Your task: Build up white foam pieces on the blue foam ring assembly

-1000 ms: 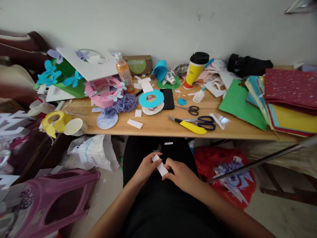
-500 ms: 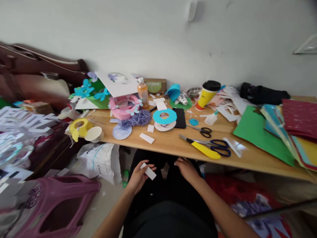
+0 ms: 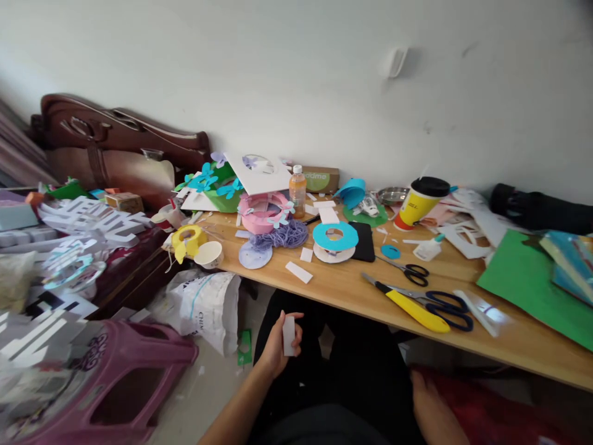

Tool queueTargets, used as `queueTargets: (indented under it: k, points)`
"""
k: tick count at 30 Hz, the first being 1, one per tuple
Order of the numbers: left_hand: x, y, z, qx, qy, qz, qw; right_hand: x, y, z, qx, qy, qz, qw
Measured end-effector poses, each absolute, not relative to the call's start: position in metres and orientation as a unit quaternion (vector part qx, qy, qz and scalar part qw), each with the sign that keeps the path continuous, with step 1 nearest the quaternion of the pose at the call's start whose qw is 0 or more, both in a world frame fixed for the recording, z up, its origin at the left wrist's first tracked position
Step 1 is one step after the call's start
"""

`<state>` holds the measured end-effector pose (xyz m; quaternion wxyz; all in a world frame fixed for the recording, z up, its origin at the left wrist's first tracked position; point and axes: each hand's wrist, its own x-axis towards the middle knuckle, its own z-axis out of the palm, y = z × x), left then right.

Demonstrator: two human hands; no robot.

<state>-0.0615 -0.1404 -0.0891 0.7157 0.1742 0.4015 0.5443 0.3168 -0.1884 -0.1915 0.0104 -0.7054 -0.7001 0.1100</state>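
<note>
A small white paper strip (image 3: 288,337) is held upright in my left hand (image 3: 278,346), above my lap and below the table's front edge. My right hand (image 3: 424,392) hangs low beside my right thigh, its fingers hidden from view. On the tabletop nearest my left hand lie another white strip (image 3: 299,272), a small white square (image 3: 306,254) and a blue ring (image 3: 335,237) on a white disc. A yellow-handled cutter (image 3: 417,307) and scissors with dark blue handles (image 3: 449,309) lie toward the right.
A bundle of purple yarn (image 3: 285,235), a pink paper ring (image 3: 264,213), a bottle (image 3: 297,188), a yellow cup (image 3: 414,209) and a glue bottle (image 3: 427,248) stand on the table (image 3: 343,290). A purple stool (image 3: 134,377) and a white bag (image 3: 210,309) are at the left.
The view has turned left. My left hand has turned the white strip from slanted to upright. My right hand has moved from the lap down to the right side of the thigh.
</note>
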Motion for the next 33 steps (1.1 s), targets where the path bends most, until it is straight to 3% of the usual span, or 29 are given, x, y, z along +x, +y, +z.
queueTargets:
  k: [3,7,14,19,26,33]
  points:
    - [-0.059,-0.141,-0.091,0.21,0.425,0.526,0.706,0.318,-0.195,-0.199,-0.686,-0.707,0.095,0.142]
    - [-0.035,-0.142,-0.098,0.3,0.475,0.438,0.702,0.288,-0.186,-0.172,-0.621,-0.709,0.08,0.324]
    - [0.024,-0.133,-0.093,0.308,0.445,0.333,0.773,0.201,-0.147,-0.094,-0.507,-0.717,0.173,0.447]
    - [0.032,-0.123,-0.092,0.291,0.452,0.381,0.752,0.173,-0.127,-0.082,-0.491,-0.714,0.196,0.459]
    - [0.019,-0.098,-0.124,0.407,0.515,0.351,0.668,0.165,-0.11,-0.122,-0.472,-0.719,0.27,0.433]
    - [0.022,-0.094,-0.156,0.377,0.558,0.335,0.659,0.171,-0.105,-0.138,-0.499,-0.681,0.355,0.402]
